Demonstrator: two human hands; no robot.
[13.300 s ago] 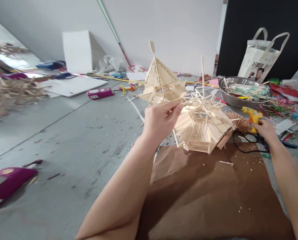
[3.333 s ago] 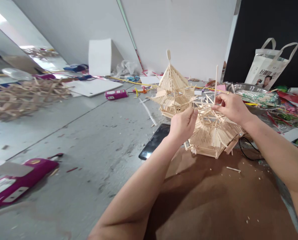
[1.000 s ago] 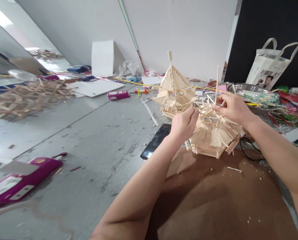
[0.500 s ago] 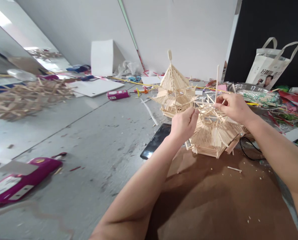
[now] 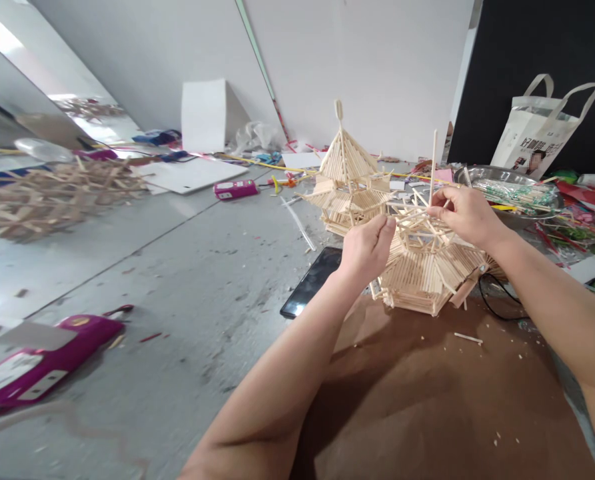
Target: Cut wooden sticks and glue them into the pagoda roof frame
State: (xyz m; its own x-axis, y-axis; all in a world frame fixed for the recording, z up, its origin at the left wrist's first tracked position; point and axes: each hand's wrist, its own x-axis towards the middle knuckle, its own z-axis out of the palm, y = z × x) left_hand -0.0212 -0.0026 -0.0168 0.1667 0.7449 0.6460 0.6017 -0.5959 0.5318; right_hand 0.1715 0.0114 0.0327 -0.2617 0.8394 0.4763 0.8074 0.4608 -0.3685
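Note:
A low model of pale wooden sticks [image 5: 417, 273], with a many-sided sloping roof and loose-looking sticks across its top, stands in front of me. My right hand [image 5: 462, 210] is at its upper right, thumb and fingertips pinched at the foot of an upright thin wooden stick [image 5: 434, 163]. At the upper left of the model is my left hand [image 5: 370, 243], its fingers closed; whatever they grip is hidden behind the knuckles. Just behind rises a second stick model, a pointed pagoda [image 5: 347, 160] with a looped tip.
Brown paper [image 5: 452, 400] with stick scraps lies under the model. A black phone [image 5: 310, 283] is beside my left wrist. Purple power strips [image 5: 52, 363] lie to the left. A metal bowl [image 5: 552, 212] of wrapped sticks and a white bag [image 5: 532, 143] are at right.

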